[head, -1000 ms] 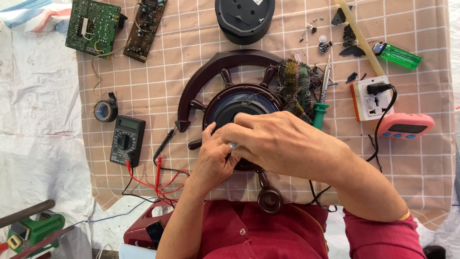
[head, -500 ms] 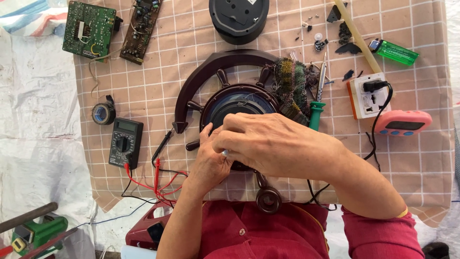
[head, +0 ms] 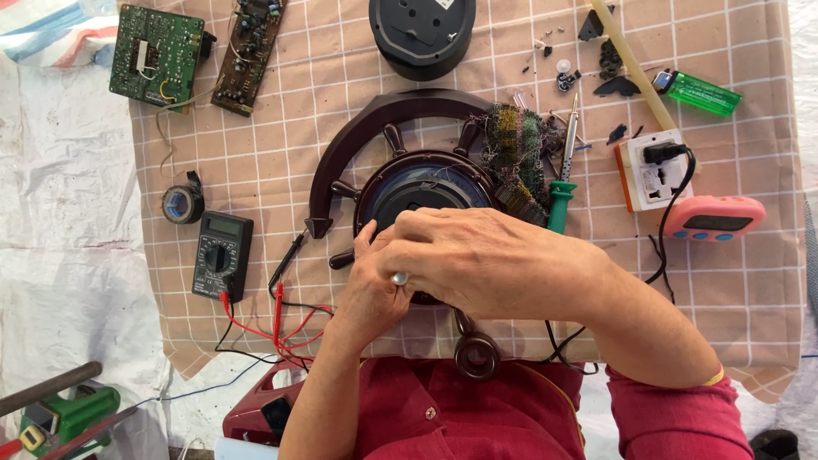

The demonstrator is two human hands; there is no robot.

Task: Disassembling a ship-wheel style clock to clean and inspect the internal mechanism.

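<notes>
A dark brown ship-wheel shaped clock body (head: 400,119) lies on the checked cloth, its round blue-black centre (head: 422,187) facing up. Both my hands rest on the lower part of that centre. My left hand (head: 375,285) comes up from below with a ring on one finger, fingers curled against the clock. My right hand (head: 490,260) lies across it from the right, fingers bent over the same spot. What the fingertips pinch is hidden. A multicoloured knitted rag (head: 515,153) lies on the wheel's right side.
Left: a black multimeter (head: 221,255) with red and black leads, a tape roll (head: 181,204), two circuit boards (head: 158,55). Top: a round black part (head: 422,34). Right: a green-handled soldering iron (head: 562,175), white socket adapter (head: 652,170), pink timer (head: 714,218), green lighter (head: 699,94).
Both hands stay on the clock centre with small finger movement. The view has shifted slightly, so objects sit a little higher in frame.
</notes>
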